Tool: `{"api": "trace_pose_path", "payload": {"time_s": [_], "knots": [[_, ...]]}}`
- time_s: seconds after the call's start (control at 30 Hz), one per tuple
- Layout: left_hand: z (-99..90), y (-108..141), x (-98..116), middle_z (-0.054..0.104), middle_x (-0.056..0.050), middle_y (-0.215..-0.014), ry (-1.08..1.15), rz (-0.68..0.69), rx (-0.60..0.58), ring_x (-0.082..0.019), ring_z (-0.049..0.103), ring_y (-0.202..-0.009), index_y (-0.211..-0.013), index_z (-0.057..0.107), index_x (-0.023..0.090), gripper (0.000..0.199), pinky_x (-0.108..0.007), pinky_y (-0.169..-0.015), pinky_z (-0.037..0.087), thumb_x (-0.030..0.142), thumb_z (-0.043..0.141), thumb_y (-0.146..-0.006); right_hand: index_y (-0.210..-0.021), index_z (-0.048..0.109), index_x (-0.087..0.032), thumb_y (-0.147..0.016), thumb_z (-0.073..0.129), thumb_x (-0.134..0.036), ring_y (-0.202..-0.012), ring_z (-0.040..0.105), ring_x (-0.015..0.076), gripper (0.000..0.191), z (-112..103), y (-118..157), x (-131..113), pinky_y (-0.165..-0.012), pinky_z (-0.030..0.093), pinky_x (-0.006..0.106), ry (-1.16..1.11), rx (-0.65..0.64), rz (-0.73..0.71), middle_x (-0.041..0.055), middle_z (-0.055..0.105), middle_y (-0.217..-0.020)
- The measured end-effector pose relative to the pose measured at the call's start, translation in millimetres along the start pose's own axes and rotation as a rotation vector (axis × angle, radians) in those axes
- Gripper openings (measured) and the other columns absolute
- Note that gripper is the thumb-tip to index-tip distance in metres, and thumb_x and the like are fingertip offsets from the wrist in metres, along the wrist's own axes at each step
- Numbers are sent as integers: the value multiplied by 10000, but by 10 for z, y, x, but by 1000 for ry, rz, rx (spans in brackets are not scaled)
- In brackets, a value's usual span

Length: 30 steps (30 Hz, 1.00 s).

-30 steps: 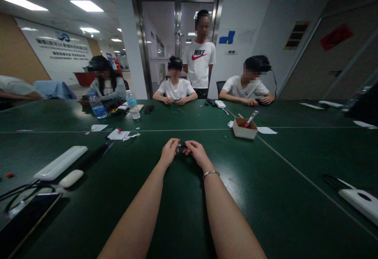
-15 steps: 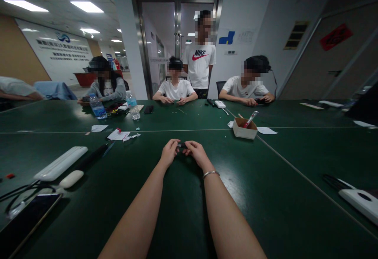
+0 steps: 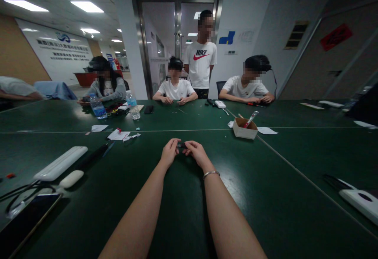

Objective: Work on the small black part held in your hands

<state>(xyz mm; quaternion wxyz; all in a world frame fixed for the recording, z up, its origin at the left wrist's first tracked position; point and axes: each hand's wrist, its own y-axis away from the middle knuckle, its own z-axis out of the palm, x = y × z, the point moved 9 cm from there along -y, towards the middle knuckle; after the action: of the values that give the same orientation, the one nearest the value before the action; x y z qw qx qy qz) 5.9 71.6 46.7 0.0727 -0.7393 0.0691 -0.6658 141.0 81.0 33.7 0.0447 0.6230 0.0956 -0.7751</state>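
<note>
Green counter (image 3: 183,211) reaches toward glass doors (image 3: 159,42) at twelve o'clock; clocked from one small black object (image 3: 182,145) near centre, two bottles (image 3: 97,107) stand at ten, one open box (image 3: 244,132) between two and three, and a phone (image 3: 29,217) lies at eight. Left hand (image 3: 169,151) and right hand (image 3: 195,151) share a fingertip grip on that object.

Office: company wall sign (image 3: 60,40), reception desk (image 3: 84,78), long shared table (image 3: 118,204).

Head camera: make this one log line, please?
Small slim dark object, material unclear | left hand: holding one end | right hand: holding other end | below: dark green table
</note>
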Motion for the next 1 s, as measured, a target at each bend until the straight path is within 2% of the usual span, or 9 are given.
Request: {"api": "trace_pose_path", "payload": {"time_s": [0.1, 0.23, 0.37, 0.53, 0.67, 0.83, 1.0], "knots": [[0, -7, -25, 511, 33, -622, 26, 1, 3, -87, 452, -506, -1093, 573, 192, 326, -194, -469, 331, 352, 480, -823, -831, 644, -149, -659, 723, -486, -500, 554, 113, 386, 10, 4, -8, -542, 408, 250, 3, -6, -4, 22, 654, -601], [24, -5, -6, 445, 47, -525, 5, 25, -24, -88, 407, -463, -1031, 600, 180, 331, -200, -467, 311, 394, 411, -863, -832, 645, -150, -656, 720, -496, -489, 549, 112, 395, 25, 7, -7, -527, 397, 247, 3, -17, 6, 21, 652, -591], [9, -7, -7, 528, 24, -631, 18, 18, -12, -86, 442, -504, -1035, 606, 188, 302, -203, -479, 327, 357, 482, -817, -834, 645, -150, -655, 722, -492, -500, 557, 115, 394, 20, 6, -14, -534, 406, 246, -2, -10, 4, 22, 655, -595], [23, -11, -25, 483, 30, -543, -24, 13, -38, -97, 434, -487, -970, 638, 165, 364, -213, -477, 320, 431, 420, -851, -833, 644, -145, -647, 728, -495, -500, 557, 114, 406, 16, 14, -20, -528, 410, 243, 8, 0, 13, 27, 659, -591], [5, -1, -11, 558, 15, -694, 11, 24, -18, -88, 462, -533, -1068, 600, 195, 316, -206, -502, 346, 342, 502, -806, -824, 644, -152, -643, 728, -503, -509, 560, 117, 404, 21, 23, -39, -529, 416, 244, 5, 0, 3, 24, 654, -591], [27, -3, -27, 468, 43, -533, -16, 27, -34, -97, 442, -483, -1065, 598, 181, 362, -207, -485, 328, 430, 446, -850, -824, 645, -154, -641, 728, -506, -506, 559, 119, 406, 15, 19, -25, -528, 420, 248, 5, 1, 13, 24, 651, -592], [4, -14, -33, 562, 18, -708, 5, 31, -6, -78, 461, -518, -1078, 590, 201, 316, -202, -502, 352, 338, 479, -816, -835, 641, -150, -642, 729, -496, -512, 563, 116, 405, 10, 14, -15, -539, 419, 248, -9, -2, 11, 24, 655, -607]]}}
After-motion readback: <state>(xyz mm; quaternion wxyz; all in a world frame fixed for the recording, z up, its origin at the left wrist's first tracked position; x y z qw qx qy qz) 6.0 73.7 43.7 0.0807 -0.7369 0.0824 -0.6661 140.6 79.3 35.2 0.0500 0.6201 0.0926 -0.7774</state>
